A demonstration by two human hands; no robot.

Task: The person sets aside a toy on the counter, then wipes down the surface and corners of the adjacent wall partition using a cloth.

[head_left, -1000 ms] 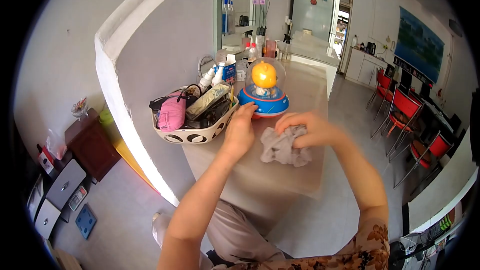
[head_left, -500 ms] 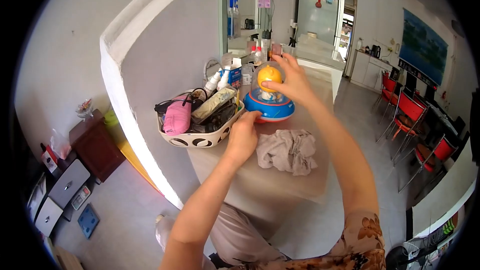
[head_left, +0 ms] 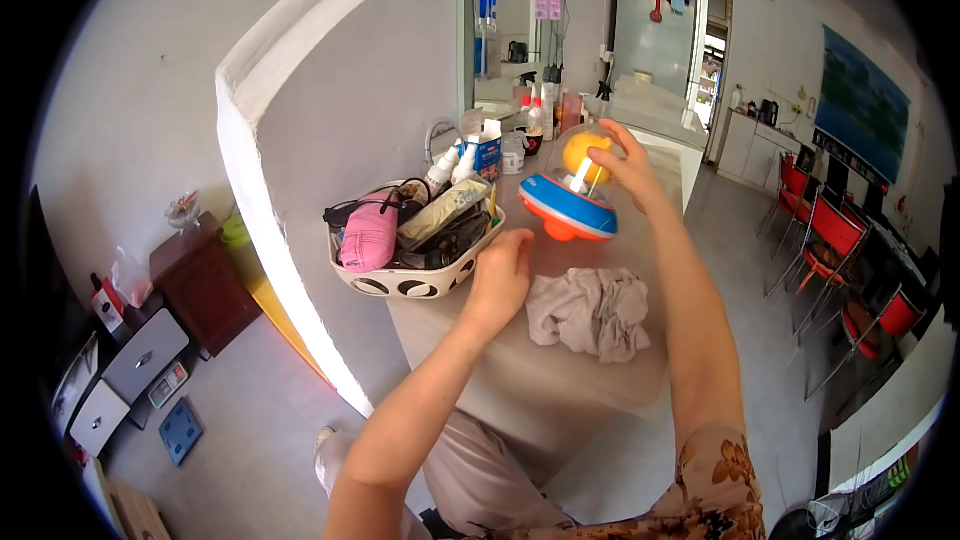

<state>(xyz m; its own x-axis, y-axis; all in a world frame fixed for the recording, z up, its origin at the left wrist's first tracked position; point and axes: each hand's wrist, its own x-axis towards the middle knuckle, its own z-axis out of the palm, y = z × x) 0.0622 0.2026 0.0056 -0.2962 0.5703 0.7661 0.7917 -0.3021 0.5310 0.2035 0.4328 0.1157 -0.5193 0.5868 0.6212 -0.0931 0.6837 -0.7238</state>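
Observation:
A toy with a blue-and-orange saucer-shaped base (head_left: 566, 207) and a clear dome over a yellow figure is tilted above the counter. My right hand (head_left: 630, 168) grips it by the dome. My left hand (head_left: 502, 278) is below and left of the toy, apart from it, beside the right corner of a cream basket (head_left: 410, 287). Its fingers are curled together, with nothing visible in them. Just right of that hand lies a crumpled grey-beige cloth (head_left: 590, 312). The basket holds a pink pouch (head_left: 369, 232), a cable and white bottles (head_left: 455, 168).
Bottles (head_left: 530, 115), a white jar (head_left: 513, 152) and a blue box (head_left: 487, 152) stand at the back of the counter (head_left: 480, 360). A low wall (head_left: 350, 90) borders it on the left. Red chairs (head_left: 825, 225) are off to the right.
My right hand has lifted the toy off the counter and tilted it, moving it rightward. My left hand has come away from its base. The view has shifted slightly.

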